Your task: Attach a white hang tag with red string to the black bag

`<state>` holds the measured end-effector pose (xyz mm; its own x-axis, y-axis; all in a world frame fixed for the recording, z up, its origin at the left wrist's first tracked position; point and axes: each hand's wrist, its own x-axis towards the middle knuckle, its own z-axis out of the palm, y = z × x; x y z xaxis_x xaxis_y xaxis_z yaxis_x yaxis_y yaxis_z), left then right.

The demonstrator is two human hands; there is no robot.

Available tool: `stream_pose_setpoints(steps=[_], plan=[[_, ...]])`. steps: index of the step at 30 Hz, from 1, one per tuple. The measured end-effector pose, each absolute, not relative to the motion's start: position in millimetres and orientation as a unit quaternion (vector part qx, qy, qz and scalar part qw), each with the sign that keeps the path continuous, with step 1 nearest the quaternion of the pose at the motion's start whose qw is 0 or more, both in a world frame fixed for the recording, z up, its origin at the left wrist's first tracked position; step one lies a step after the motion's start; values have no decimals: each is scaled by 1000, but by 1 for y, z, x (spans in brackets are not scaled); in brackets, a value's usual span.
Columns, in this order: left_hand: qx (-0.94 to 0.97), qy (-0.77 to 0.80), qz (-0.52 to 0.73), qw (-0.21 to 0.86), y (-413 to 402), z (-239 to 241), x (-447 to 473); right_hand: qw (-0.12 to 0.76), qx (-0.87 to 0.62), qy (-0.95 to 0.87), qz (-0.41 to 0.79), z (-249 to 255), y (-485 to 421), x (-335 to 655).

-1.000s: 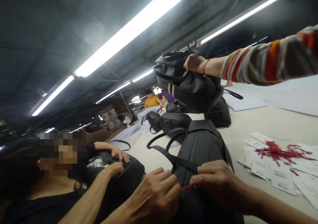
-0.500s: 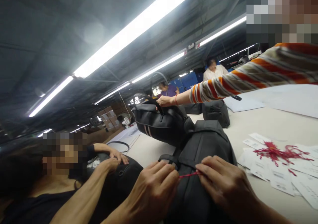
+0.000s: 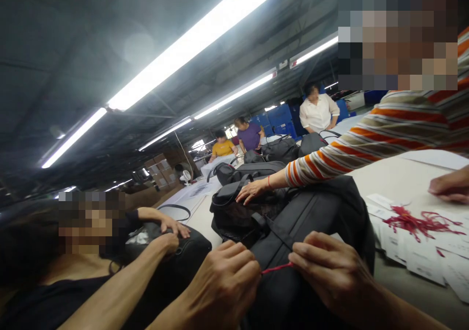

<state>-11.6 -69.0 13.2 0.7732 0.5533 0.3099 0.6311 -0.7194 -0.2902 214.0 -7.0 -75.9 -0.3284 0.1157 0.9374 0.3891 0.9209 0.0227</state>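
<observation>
A short red string (image 3: 276, 269) is stretched between my two hands, above a black bag (image 3: 311, 213). My left hand (image 3: 223, 283) pinches its left end, fingers closed. The other end is pinched by my right hand (image 3: 330, 266), thumb against fingers. Part of a pale tag (image 3: 337, 237) shows behind my right hand; whether it hangs on the string I cannot tell. Under both hands the black bag lies on the table, its strap (image 3: 280, 235) crossing the top. How the string ends sit inside my fingers is hidden.
White tags with red strings (image 3: 417, 222) lie on the pale table (image 3: 399, 174) at right. A co-worker's striped sleeve (image 3: 351, 144) reaches across to another black bag (image 3: 230, 198). At left, a co-worker's hands rest on a dark bag (image 3: 194, 244). More bags and people are farther back.
The co-worker in stripes has lowered the lifted bag onto the table and now has a flat hand on it. My hands still hold the string taut, almost in place.
</observation>
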Motion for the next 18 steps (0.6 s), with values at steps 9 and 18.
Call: stream_pose_setpoints(steps=[9, 18], plan=[[-919, -332, -120, 173, -65, 10, -19, 545, -160, -814, -121, -75, -7, 215], [-900, -305, -287, 120, -62, 1, -10, 560, -243, -787, -92, -77, -16, 223]])
